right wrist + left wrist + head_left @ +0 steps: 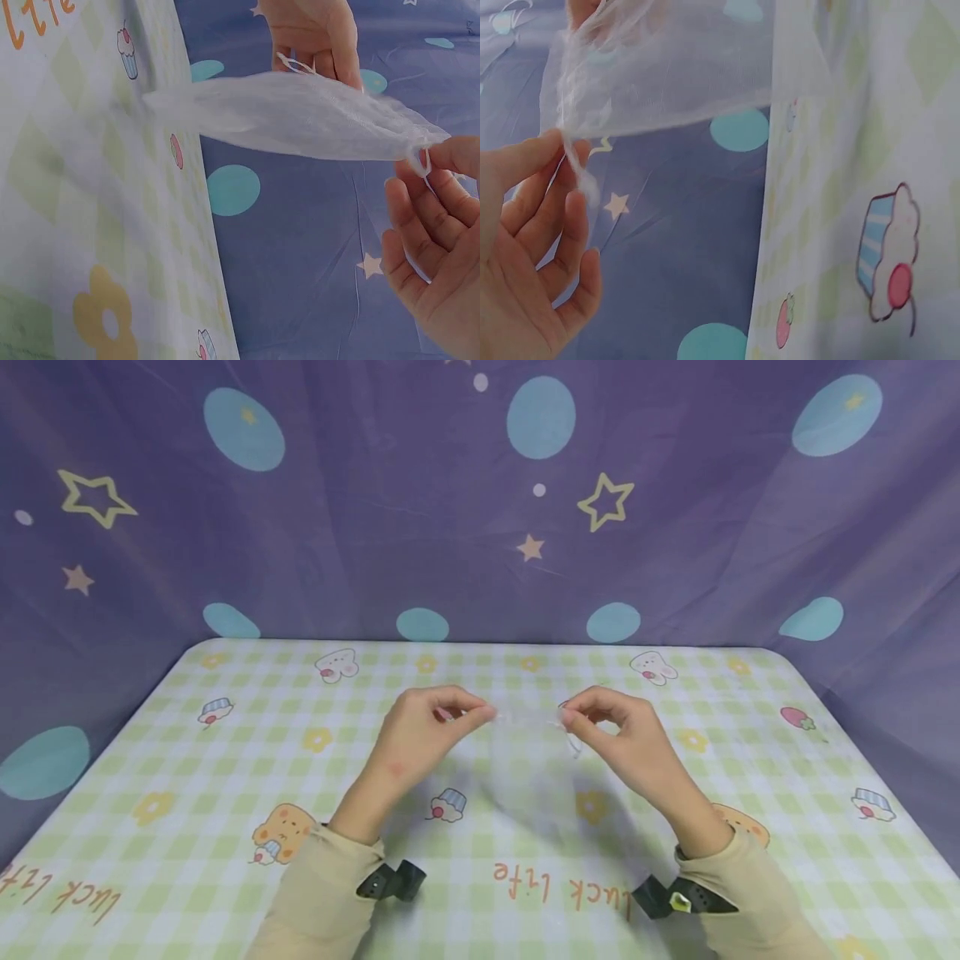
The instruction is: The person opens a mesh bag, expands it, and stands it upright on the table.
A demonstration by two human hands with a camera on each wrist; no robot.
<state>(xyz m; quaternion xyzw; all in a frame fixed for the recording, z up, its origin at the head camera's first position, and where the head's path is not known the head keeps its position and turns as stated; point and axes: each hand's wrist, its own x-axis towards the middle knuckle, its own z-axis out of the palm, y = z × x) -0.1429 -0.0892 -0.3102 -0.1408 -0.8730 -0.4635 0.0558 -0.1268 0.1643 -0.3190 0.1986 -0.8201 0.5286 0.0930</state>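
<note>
Between my two hands hangs a sheer white mesh drawstring bag (528,768), see-through enough that the tablecloth shows behind it in the head view. My left hand (423,731) pinches one top corner between thumb and forefinger. The opposite top corner is pinched by my right hand (626,735). In the left wrist view, white cord (577,169) dangles by the left fingertips. A loop of cord (420,161) sits at the right fingertips in the right wrist view, where the bag (300,120) spreads out toward the table. Whether its mouth is open cannot be told.
A green-and-white checked tablecloth (225,760) with printed cakes, flowers and bunnies covers the table under my hands. Behind its far edge hangs a purple curtain (420,527) with stars and teal spots. Each sleeve cuff carries a small black device (393,881).
</note>
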